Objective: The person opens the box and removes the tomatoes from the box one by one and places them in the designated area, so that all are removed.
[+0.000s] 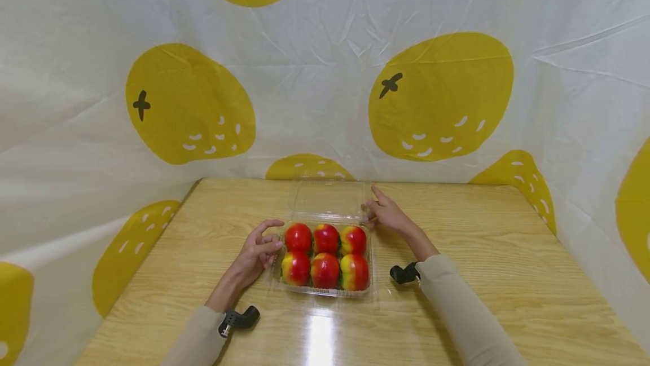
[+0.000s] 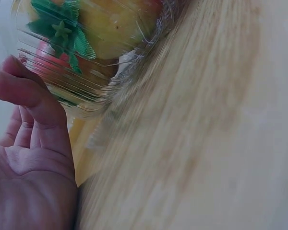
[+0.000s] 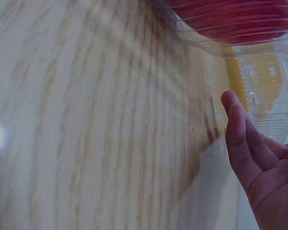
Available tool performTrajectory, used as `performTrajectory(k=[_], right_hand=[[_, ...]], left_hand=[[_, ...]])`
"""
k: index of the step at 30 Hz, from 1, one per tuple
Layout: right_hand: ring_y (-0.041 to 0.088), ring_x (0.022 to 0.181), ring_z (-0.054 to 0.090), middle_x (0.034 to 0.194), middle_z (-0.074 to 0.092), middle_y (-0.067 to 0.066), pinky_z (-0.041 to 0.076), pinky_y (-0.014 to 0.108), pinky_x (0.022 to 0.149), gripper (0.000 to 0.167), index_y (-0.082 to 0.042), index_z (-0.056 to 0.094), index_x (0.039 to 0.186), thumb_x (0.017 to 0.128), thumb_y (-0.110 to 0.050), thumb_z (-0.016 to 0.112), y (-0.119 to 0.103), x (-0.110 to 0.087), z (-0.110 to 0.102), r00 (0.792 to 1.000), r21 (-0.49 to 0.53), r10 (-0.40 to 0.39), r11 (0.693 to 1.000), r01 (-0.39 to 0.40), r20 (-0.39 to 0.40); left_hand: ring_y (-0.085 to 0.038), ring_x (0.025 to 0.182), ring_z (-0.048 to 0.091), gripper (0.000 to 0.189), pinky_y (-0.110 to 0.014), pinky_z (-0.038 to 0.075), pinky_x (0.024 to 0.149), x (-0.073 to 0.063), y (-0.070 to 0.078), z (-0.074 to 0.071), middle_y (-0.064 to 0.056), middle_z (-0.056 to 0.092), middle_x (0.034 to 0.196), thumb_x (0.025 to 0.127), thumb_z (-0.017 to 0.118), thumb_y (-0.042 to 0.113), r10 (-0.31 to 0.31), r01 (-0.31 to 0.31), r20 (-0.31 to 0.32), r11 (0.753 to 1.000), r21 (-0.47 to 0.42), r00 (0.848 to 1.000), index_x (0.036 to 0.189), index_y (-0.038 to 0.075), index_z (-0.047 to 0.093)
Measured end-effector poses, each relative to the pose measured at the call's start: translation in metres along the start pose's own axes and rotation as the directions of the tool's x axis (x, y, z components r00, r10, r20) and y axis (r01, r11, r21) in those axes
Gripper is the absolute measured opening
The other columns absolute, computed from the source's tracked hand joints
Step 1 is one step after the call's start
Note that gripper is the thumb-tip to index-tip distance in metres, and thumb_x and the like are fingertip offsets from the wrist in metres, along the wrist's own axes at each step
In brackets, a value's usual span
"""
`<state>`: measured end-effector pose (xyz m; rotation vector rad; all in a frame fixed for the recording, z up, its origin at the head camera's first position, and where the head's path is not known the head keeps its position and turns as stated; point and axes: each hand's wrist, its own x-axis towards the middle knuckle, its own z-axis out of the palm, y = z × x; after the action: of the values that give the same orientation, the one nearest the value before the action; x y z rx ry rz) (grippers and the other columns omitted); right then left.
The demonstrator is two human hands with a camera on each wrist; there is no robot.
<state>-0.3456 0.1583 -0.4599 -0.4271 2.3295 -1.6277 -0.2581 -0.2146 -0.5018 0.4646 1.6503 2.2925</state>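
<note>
Head view: six red-and-yellow, apple-like fruits [image 1: 325, 270] fill the clear clamshell box [image 1: 350, 294], its lid [image 1: 330, 197] open behind. Left of the box, the left hand [image 1: 256, 250] has loosely bent fingers; right-rear, whether the right hand [image 1: 388, 214] pinches the lid, I cannot tell. Unbraced, the box could slide if tugged.

Beige sleeves [image 1: 467, 311]; black, bent wrist cameras [image 1: 246, 319]; silvery metal fitting [image 1: 226, 330] on left one.
</note>
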Motion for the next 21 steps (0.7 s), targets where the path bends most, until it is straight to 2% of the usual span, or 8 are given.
performTrajectory(k=[4, 11, 16, 21], right_hand=[[0.006, 0.076, 0.067, 0.139, 0.05, 0.043, 0.063, 0.037, 0.078, 0.065, 0.009, -0.007, 0.16, 0.112, -0.008, 0.032, 0.0005, -0.0001, 0.0, 1.0, 0.01, 0.005, 1.0, -0.005, 0.019], [0.007, 0.075, 0.068, 0.138, 0.051, 0.044, 0.063, 0.033, 0.073, 0.064, 0.012, -0.005, 0.159, 0.111, -0.007, 0.033, 0.0051, 0.0014, -0.0016, 1.0, 0.012, -0.021, 1.0, 0.021, 0.022], [0.01, 0.073, 0.066, 0.136, 0.054, 0.042, 0.062, 0.034, 0.071, 0.062, 0.013, 0.003, 0.159, 0.111, -0.009, 0.036, 0.0068, 0.0028, -0.0008, 1.0, -0.021, -0.024, 0.999, 0.024, -0.003], [0.009, 0.073, 0.066, 0.137, 0.054, 0.041, 0.062, 0.035, 0.07, 0.062, 0.013, 0.005, 0.159, 0.112, -0.011, 0.037, 0.0072, 0.0014, -0.0003, 1.0, -0.008, 0.0, 1.0, 0.0, -0.005]], left_hand=[[-0.006, 0.048, 0.05, 0.053, -0.015, 0.039, 0.043, -0.0006, -0.0003, 0.0004, 0.005, 0.055, 0.069, 0.099, 0.055, -0.001, -0.006, 0.006, -0.02, 1.0, 0.012, 1.0, 0.147, -0.004, 0.032], [-0.007, 0.046, 0.05, 0.038, -0.017, 0.037, 0.041, 0.0018, 0.0015, 0.0035, 0.006, 0.057, 0.066, 0.103, 0.052, 0.006, -0.028, 0.03, -0.07, 0.999, 0.028, 0.997, 0.14, 0.005, 0.042], [-0.006, 0.044, 0.051, 0.033, -0.017, 0.039, 0.039, 0.0019, 0.0019, 0.0057, 0.006, 0.058, 0.063, 0.103, 0.052, 0.005, -0.015, 0.02, -0.101, 0.999, 0.047, 0.995, 0.135, 0.006, 0.046], [-0.007, 0.045, 0.047, 0.027, -0.017, 0.037, 0.041, 0.0047, 0.0008, 0.0073, 0.006, 0.055, 0.063, 0.102, 0.051, 0.002, 0.008, -0.002, -0.13, 0.999, 0.048, 0.991, 0.129, 0.007, 0.05]])
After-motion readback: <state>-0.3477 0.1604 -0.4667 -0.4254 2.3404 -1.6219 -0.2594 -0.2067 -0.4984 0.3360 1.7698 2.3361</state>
